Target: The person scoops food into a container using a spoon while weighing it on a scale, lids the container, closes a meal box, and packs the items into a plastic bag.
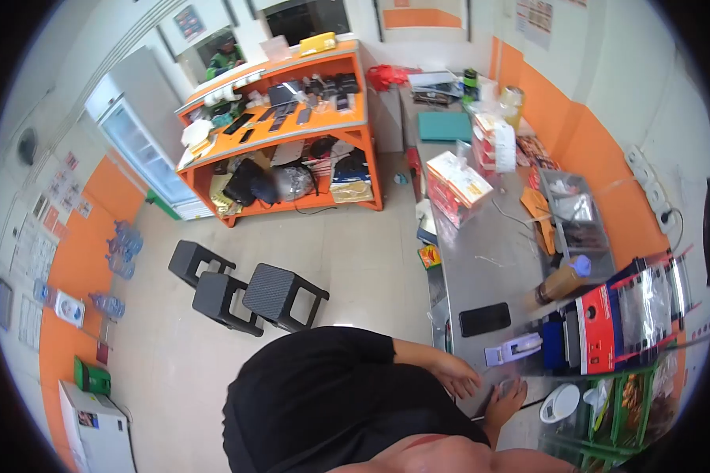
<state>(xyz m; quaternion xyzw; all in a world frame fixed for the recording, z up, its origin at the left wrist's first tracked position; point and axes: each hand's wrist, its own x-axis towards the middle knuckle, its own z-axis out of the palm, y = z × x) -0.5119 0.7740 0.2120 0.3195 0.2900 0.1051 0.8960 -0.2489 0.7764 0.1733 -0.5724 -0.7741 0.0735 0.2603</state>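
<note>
My left hand (457, 376) is at the near edge of the metal counter (481, 272), its fingers loosely spread with nothing visible in them. Just below it in the view, my right hand (505, 404) rests palm-down by the counter's edge, fingers apart; no held object can be made out. Nearest to both hands is a pale purple tape dispenser (514, 348). A black phone (484, 319) lies flat beyond that. To the right of my right hand sits a round white scale (560, 404).
Red-and-blue machine (597, 329), bottle with purple cap (564, 280), grey bin (576, 213) and boxes (459, 189) stand along the counter. Green baskets (631, 406) are at the lower right. Black stools (280, 296) stand on the floor, near an orange shelf (323, 118). A person (225, 61) is beyond the window.
</note>
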